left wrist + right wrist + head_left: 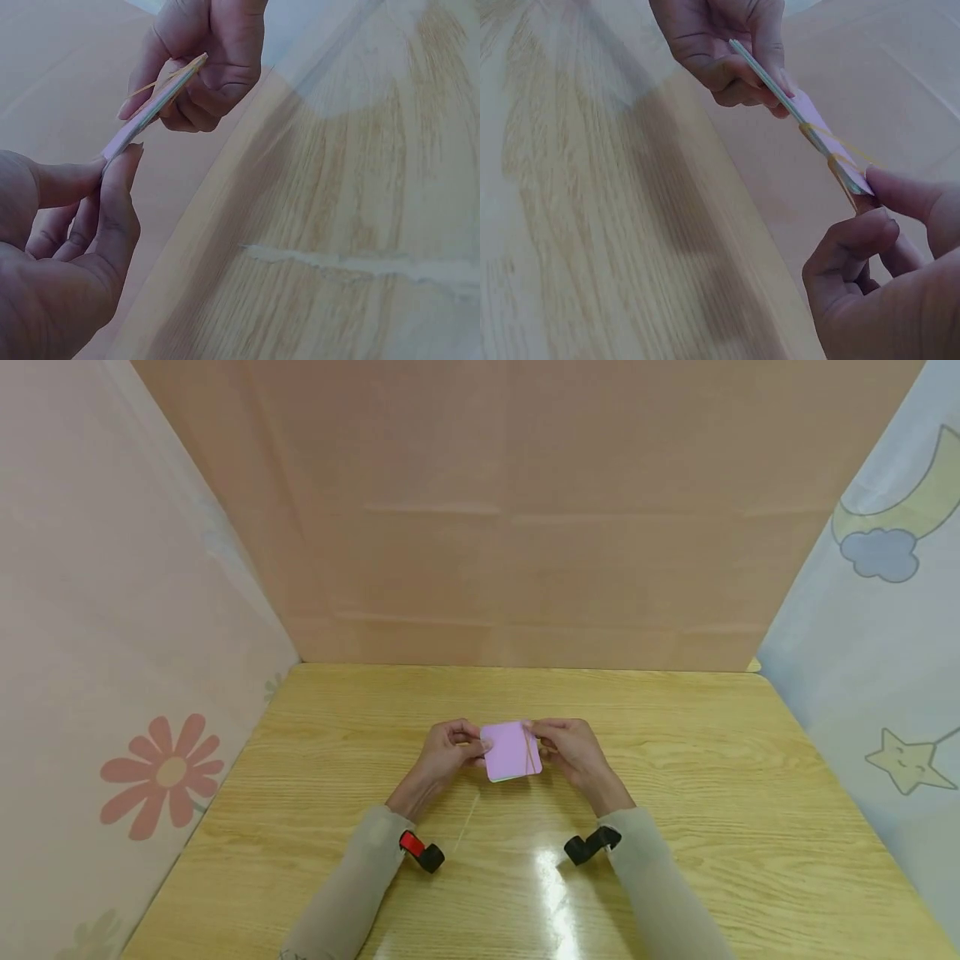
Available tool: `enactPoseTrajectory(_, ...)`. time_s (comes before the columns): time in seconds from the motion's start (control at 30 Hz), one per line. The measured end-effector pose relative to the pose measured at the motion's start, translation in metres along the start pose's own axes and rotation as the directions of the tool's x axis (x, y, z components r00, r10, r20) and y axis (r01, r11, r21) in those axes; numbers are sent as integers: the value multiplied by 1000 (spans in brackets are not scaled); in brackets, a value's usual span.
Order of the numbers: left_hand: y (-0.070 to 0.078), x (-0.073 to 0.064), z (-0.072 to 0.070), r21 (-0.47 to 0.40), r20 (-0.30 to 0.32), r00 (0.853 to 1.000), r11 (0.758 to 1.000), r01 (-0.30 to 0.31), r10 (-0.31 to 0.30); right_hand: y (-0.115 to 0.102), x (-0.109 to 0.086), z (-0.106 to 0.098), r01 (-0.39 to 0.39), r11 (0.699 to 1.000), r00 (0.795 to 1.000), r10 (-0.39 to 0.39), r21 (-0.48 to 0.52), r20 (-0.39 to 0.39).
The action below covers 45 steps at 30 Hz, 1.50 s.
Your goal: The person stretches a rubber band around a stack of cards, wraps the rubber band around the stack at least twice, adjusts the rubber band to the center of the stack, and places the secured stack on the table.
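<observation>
A thin stack of square pink cards (pixel 506 753) with rounded corners is held up over the table, tilted. Its layered edge, partly pale green, shows in the right wrist view. Around its right part runs a yellow-brown rubber band (pixel 529 755), crossing the pink face in two strands. My left hand (pixel 444 750) pinches the left edge between thumb and fingers. At the opposite edge my right hand (pixel 577 752) pinches the stack's corner by the rubber band, thumb on the pink side. Whether the right fingers also grip the band cannot be told.
Beneath the hands lies a wood-grain table (pixel 300 827) with a bright reflection near its front. A plain brown sheet (pixel 510 527) rises at the back. Printed cloths stand at the left (pixel 90 610) and right (pixel 900 652) sides.
</observation>
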State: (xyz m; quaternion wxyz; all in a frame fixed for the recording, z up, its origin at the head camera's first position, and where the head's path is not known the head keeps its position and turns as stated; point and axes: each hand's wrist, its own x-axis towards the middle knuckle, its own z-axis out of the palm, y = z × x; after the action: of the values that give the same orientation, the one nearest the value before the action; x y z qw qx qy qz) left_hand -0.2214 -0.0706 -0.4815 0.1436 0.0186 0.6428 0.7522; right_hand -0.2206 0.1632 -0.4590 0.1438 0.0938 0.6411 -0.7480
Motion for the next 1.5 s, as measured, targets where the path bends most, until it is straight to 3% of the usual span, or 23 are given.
enactPoseTrajectory(0.27, 2, 0, -3, 20, 31, 999, 999, 30, -30, -7, -1, -8, 80, 974, 993, -61, -212, 97)
enactPoseTrajectory(0.43, 5, -1, -7, 43, 56, 998, 998, 39, -42, -11, 1, -14, 98, 952, 984, -49, -289, 173)
enactPoseTrajectory(0.63, 7, -1, -9, 56, 67, 996, 997, 57, -61, -10, 3, -19, 85, 955, 979, -27, -282, 202)
enactPoseTrajectory(0.83, 4, 1, -11, 32, 24, 996, 995, 90, -91, -9, 2, -20, 81, 956, 976, -18, -282, 219)
enactPoseTrajectory(1.1, 1, 0, -13, 46, -9, 996, 995, 87, -86, -10, 2, -17, 56, 970, 973, 1, -237, 232)
enactPoseTrajectory(1.5, -2, -2, -14, 66, 1, 996, 994, 92, -92, -13, 2, -17, 57, 965, 969, 9, -257, 248)
